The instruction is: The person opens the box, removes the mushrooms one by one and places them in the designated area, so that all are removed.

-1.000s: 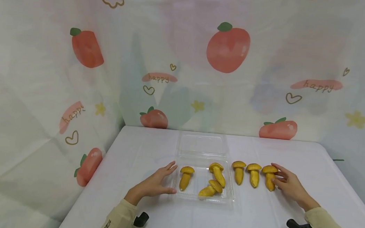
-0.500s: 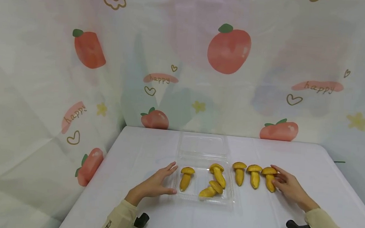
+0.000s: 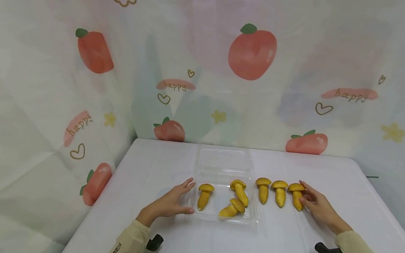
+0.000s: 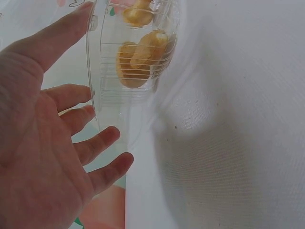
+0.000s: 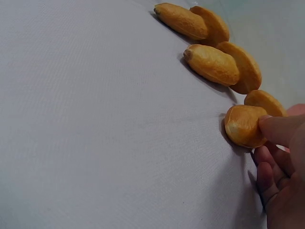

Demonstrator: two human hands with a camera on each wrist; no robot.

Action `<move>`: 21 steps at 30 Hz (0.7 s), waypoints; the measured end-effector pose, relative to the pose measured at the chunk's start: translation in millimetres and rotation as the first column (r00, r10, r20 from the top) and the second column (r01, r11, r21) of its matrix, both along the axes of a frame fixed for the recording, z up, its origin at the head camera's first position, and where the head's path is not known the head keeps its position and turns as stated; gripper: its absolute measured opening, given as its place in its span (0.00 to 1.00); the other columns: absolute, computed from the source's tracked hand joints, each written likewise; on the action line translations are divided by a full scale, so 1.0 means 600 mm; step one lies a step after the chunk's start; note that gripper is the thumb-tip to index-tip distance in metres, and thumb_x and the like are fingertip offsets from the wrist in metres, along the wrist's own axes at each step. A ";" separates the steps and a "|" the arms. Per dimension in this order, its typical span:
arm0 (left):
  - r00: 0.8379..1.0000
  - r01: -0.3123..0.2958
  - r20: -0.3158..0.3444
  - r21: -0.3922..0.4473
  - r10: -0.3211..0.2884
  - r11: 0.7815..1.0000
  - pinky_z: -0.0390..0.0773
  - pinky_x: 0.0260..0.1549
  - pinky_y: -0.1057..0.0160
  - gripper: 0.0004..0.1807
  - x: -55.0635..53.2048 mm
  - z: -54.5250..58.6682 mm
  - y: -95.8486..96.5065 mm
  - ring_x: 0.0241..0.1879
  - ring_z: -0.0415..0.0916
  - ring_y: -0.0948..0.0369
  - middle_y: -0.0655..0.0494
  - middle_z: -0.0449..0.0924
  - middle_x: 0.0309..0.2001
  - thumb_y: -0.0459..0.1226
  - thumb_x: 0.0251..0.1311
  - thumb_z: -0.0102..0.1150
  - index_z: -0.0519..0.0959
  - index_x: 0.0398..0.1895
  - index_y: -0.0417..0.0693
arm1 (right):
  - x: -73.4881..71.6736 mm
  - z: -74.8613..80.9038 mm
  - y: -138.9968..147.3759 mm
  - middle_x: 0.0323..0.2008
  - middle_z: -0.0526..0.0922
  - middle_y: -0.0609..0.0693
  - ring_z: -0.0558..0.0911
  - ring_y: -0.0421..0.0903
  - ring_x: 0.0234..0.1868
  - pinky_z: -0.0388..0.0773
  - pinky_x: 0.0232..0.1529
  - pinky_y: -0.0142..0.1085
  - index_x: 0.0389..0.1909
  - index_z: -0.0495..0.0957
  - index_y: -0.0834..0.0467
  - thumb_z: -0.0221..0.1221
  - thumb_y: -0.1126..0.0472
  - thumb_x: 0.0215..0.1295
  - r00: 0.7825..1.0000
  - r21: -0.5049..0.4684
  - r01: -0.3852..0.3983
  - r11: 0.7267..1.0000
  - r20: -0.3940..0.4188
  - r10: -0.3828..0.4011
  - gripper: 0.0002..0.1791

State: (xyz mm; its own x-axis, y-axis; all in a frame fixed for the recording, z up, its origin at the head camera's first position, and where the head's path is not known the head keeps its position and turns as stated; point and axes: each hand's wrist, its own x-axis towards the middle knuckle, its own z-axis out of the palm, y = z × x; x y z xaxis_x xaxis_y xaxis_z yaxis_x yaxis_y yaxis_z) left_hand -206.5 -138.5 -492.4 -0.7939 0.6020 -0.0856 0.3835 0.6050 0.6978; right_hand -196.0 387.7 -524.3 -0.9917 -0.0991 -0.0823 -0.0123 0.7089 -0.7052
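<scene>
Scarcely anything has moved since the frame half a second ago, beyond a slight shift of the head view that sets the whole scene a little to the left. Far left, the printed backdrop cloth (image 3: pixel 35 77) carries handwritten lettering (image 3: pixel 79 123) starting "happ", its last letter hard to read; two further "happy" prints stand on the back wall, one left of centre, one to the right. Five red fruits, five outlined hearts and three yellow flowers are printed around them. On the left sleeve (image 3: pixel 128 240) is a small dark mark (image 3: pixel 115 249), too small to read. The left hand (image 3: pixel 170 202) is spread and relaxed, thumb and fingertips at the left rim of one clear plastic container (image 3: pixel 218 193); its lid (image 3: pixel 223 158) is folded back behind it. Six yellow mushrooms show in all. Three lie in the container: one left mushroom (image 3: pixel 204 197) and, to the right, two close together (image 3: pixel 232 208). Three more lie in a row on the white tablecloth (image 3: pixel 230 244) just right of it: first (image 3: pixel 263 191), second (image 3: pixel 280 193) and the rightmost mushroom (image 3: pixel 296 196), which the right hand (image 3: pixel 319 207) pinches, thumb on the stem.
</scene>
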 end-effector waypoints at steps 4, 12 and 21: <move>1.000 0.011 -0.001 0.000 -0.011 1.000 0.55 0.74 0.36 0.51 -0.001 0.002 -0.002 0.81 0.45 0.42 0.46 0.43 0.83 0.48 0.60 0.71 0.54 0.80 0.44 | -0.002 -0.002 0.003 0.65 0.69 0.76 0.75 0.33 0.47 0.76 0.40 0.19 0.80 0.47 0.63 0.56 0.56 0.77 1.000 -0.003 -0.001 1.000 -0.008 0.001 0.40; 1.000 0.007 0.002 -0.008 -0.007 1.000 0.55 0.75 0.37 0.51 -0.005 0.004 0.000 0.81 0.45 0.42 0.47 0.43 0.83 0.48 0.60 0.71 0.54 0.80 0.43 | 0.000 0.027 0.005 0.65 0.66 0.81 0.78 0.73 0.58 0.83 0.41 0.33 0.78 0.48 0.69 0.53 0.51 0.78 0.999 -0.005 0.019 1.000 0.038 -0.019 0.40; 1.000 0.000 0.016 -0.004 0.000 1.000 0.55 0.75 0.36 0.51 -0.002 0.004 0.002 0.81 0.45 0.42 0.47 0.43 0.83 0.47 0.60 0.71 0.54 0.80 0.44 | 0.005 0.076 -0.004 0.66 0.62 0.81 0.70 0.78 0.62 0.76 0.57 0.65 0.78 0.45 0.69 0.48 0.49 0.80 0.998 0.056 0.045 0.997 0.030 -0.047 0.40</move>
State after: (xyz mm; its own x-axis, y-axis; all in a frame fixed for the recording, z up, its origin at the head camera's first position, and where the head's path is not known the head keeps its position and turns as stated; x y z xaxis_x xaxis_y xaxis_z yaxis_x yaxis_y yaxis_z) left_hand -207.7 -137.4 -489.9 -0.7926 0.6013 -0.1010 0.3717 0.6079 0.7017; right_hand -192.9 385.1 -479.0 -0.9919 -0.0478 -0.1175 0.0428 0.7461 -0.6645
